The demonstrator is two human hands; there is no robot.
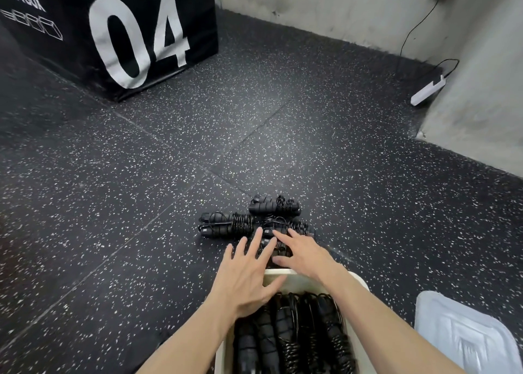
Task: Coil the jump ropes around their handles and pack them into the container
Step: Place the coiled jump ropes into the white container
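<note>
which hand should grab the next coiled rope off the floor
Probably the right hand: its straight fingers already lie over the nearest coiled rope. The left hand is open beside it, closer to the left bundle.

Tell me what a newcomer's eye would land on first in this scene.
First, the big black box with a white "04", standing on the speckled floor at upper left. Next, both hands at bottom centre, fingers spread: the left hand and right hand reach over the far rim of the cream container, already lined with coiled jump ropes. They reach toward the coiled black ropes on the floor just beyond.
</note>
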